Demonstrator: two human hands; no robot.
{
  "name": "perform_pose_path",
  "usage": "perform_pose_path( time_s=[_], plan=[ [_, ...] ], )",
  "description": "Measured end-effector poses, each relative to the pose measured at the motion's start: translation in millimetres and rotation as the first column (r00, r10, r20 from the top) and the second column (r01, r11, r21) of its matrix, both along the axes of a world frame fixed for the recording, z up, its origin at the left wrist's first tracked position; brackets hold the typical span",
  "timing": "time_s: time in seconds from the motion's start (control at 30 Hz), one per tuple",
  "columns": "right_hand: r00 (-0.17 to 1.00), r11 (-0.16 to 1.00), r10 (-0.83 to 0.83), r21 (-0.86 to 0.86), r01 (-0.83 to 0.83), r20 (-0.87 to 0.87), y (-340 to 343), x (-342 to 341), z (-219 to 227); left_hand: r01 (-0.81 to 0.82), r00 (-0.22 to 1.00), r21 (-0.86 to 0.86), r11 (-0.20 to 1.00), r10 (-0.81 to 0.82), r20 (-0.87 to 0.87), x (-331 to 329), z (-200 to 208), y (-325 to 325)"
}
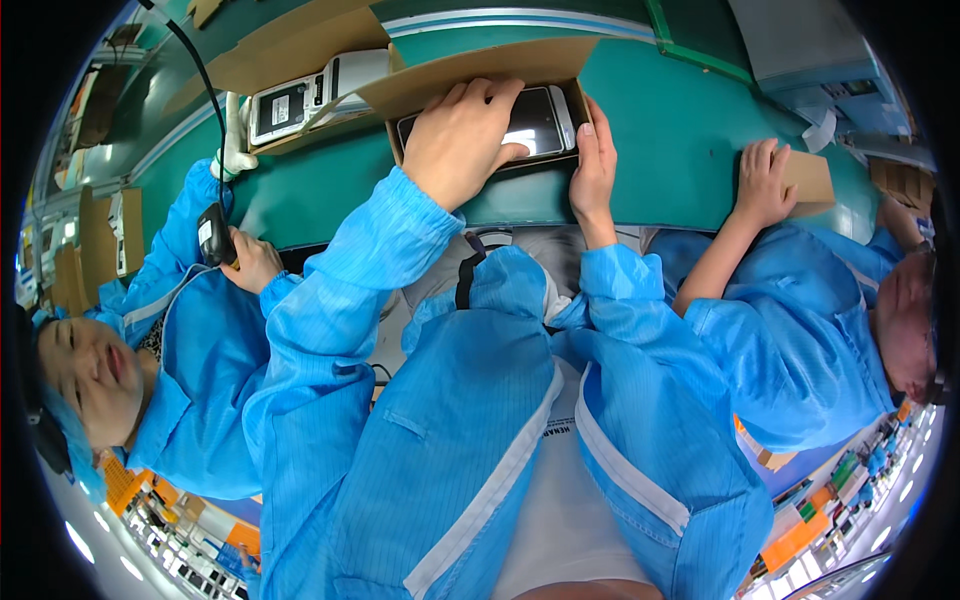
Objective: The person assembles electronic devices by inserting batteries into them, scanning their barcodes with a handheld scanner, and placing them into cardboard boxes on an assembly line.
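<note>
A handheld device with a glossy black screen and a silver-grey frame [563, 120] lies lengthwise in an open cardboard box [480, 66] on the green table. My left hand [462, 138] reaches over it from above, fingers bent at its far edge and thumb across its near side, covering much of the screen. At the box's right end, my right hand [593, 170] grips the outside of the wall, its fingers upright along the corner. The box's raised flap stands behind the device.
Left of my box, another open carton [290, 150] holds white-and-black devices. A co-worker's gloved hand [235, 150] touches it; their other hand holds a black corded scanner [213, 236]. On the right, another person's hand rests on a small closed box [810, 183]. A grey machine [815, 50] stands behind.
</note>
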State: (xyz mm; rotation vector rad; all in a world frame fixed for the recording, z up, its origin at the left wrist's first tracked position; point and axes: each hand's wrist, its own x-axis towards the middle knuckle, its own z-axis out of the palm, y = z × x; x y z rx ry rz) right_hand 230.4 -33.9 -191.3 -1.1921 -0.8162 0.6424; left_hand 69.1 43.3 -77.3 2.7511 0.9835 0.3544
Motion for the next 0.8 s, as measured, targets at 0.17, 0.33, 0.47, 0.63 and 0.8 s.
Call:
perform_pose_path(
  time_s=[0.17,0.33,0.47,0.63,0.8],
  plan=[
    [0.972,0.999,-0.034,-0.024,0.04,0.231,-2,4,-6,0.015,0.981,0.093,0.996,0.003,-0.192,21,3,0],
    [0.988,0.997,0.078,-0.006,-0.078,0.131,-5,3,-1,0.154,0.958,0.17,0.973,-0.105,-0.267,46,-7,8],
    [0.99,0.992,0.123,0.011,-0.124,0.072,-1,5,4,0.208,0.934,0.054,0.977,-0.182,-0.309,40,3,17],
    [0.992,0.992,0.128,0.012,-0.128,-0.018,-2,8,-8,0.123,0.991,0.093,0.988,-0.117,-0.067,20,16,8],
    [0.976,0.997,-0.073,-0.038,0.067,-0.203,-12,19,-10,0.088,0.951,-0.071,0.994,-0.062,0.302,-14,65,4]
  ],
)
